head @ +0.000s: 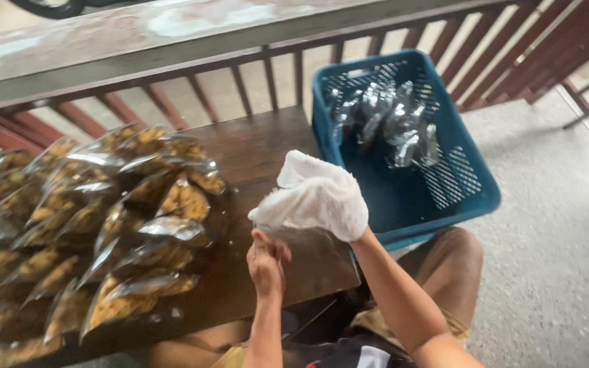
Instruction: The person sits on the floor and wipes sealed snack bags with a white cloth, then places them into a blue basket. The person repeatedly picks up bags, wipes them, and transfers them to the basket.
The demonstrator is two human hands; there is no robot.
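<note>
My left hand (268, 262) is raised over the wooden table (260, 150) and pinches the lower edge of what looks like a clear packet (311, 253), which is hard to make out. My right hand is wrapped in a white cloth (316, 196) and presses it against the top of that packet; only the forearm shows, the fingers are hidden. A big heap of clear packets with yellow-brown snack (90, 218) lies on the table to the left of both hands.
A blue plastic basket (468, 174) holding several shiny packets (390, 123) stands to the right of the table. A reddish wooden railing (240, 82) runs behind. Grey concrete floor (553, 245) lies to the right. My knee (448, 262) is below the basket.
</note>
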